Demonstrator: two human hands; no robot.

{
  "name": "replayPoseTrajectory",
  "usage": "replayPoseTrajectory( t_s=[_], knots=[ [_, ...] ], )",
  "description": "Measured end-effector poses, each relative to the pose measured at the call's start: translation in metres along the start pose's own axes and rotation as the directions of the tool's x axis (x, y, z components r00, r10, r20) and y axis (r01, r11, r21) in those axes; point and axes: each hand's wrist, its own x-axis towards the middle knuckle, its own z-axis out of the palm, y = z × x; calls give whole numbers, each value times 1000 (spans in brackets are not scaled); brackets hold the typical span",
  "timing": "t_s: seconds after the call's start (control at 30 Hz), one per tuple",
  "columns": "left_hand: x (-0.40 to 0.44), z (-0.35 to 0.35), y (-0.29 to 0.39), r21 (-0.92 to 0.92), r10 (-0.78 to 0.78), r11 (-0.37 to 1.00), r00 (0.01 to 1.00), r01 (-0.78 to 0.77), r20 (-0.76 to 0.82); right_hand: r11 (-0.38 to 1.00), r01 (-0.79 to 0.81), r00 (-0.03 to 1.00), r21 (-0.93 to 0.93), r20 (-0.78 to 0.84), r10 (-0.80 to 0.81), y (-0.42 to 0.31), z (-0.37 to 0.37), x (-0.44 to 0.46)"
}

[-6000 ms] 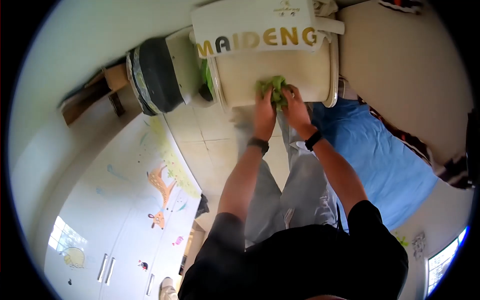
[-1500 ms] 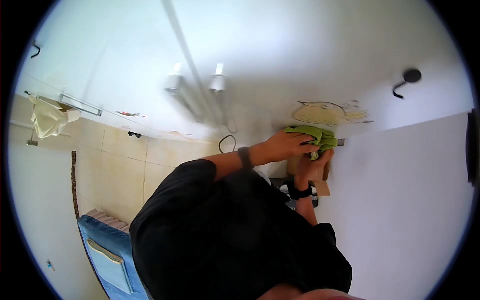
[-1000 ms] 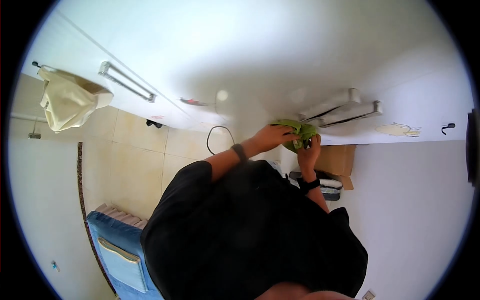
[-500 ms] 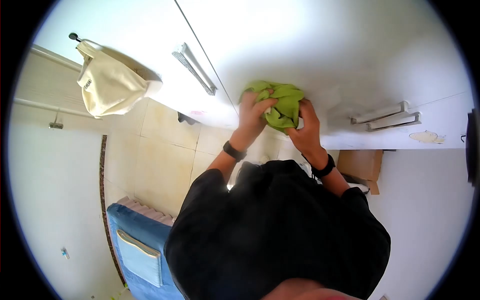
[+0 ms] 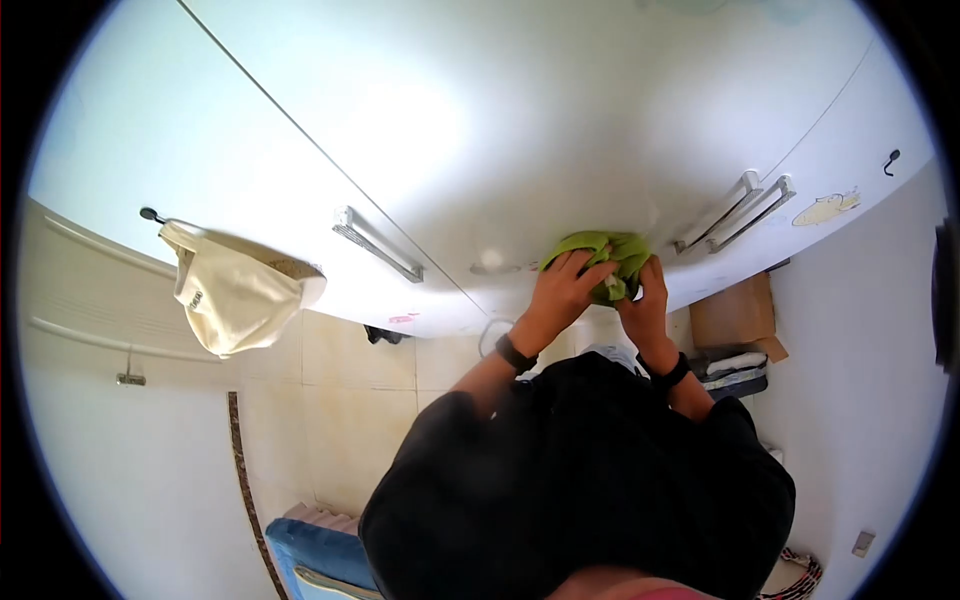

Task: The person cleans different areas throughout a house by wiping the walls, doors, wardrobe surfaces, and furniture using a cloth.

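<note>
A crumpled green cloth (image 5: 603,248) is bunched between my two hands, close against the white cabinet door (image 5: 560,130). My left hand (image 5: 562,292) grips the cloth from the left, its fingers curled over the folds. On the cloth's right side my right hand (image 5: 645,305) has hold of its edge, thumb and fingers closed around it. A dark band circles each wrist. To the right of the cloth are two silver door handles (image 5: 737,212), and another handle (image 5: 378,245) is to its left.
A cream cap (image 5: 235,290) hangs from a black hook at the left. An open cardboard box (image 5: 735,315) stands at the right above folded fabric items (image 5: 735,375). Tiled floor (image 5: 355,425) and a blue padded piece (image 5: 320,550) show at lower left.
Since half a second ago, the cloth and both hands have shifted down and slightly right in view. The view itself has also shifted. Earlier, the cloth was on a white box-like seat.
</note>
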Motion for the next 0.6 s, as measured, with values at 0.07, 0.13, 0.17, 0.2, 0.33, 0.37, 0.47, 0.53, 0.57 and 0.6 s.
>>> replayPoseTrajectory(
  t_s=[0.07, 0.13, 0.17, 0.2, 0.33, 0.37, 0.47, 0.53, 0.57, 0.6],
  knots=[
    [-23, -1, -16, 9, -39, 999, 997, 39, 67, 999, 47, 997, -9, 60, -46, 2, 9, -2],
    [-30, -17, -18, 60, -34, 998, 999, 36, -35, 997, 78, 985, -15, 155, -75, -6, 15, 4],
    [-31, -24, -20, 85, -31, 996, 995, 39, -91, 995, 92, 977, -24, 194, -86, -10, 19, 8],
    [-23, -37, -16, 84, -12, 996, 989, 25, -149, 993, 114, 973, 7, 201, -113, -20, 21, 13],
    [20, -83, 1, 134, 20, 991, 963, 17, -269, 967, 242, 955, 85, 158, -253, -73, 24, 38],
    [31, -86, 5, 105, 19, 994, 949, 15, -315, 963, 257, 956, 83, 126, -266, -80, 24, 41],
    [53, -85, 15, 54, 26, 999, 921, -5, -390, 956, 291, 956, 39, 8, -292, -89, 14, 46],
    [62, -75, 22, 67, 59, 997, 928, -37, -369, 962, 272, 959, -2, -79, -271, -87, 9, 48],
    [67, -70, 25, 36, 95, 996, 937, -87, -337, 970, 242, 963, -19, -118, -242, -82, 7, 46],
    [66, -62, 25, 20, 97, 995, 948, -95, -303, 978, 205, 966, -33, -152, -208, -76, 5, 40]
  ],
)
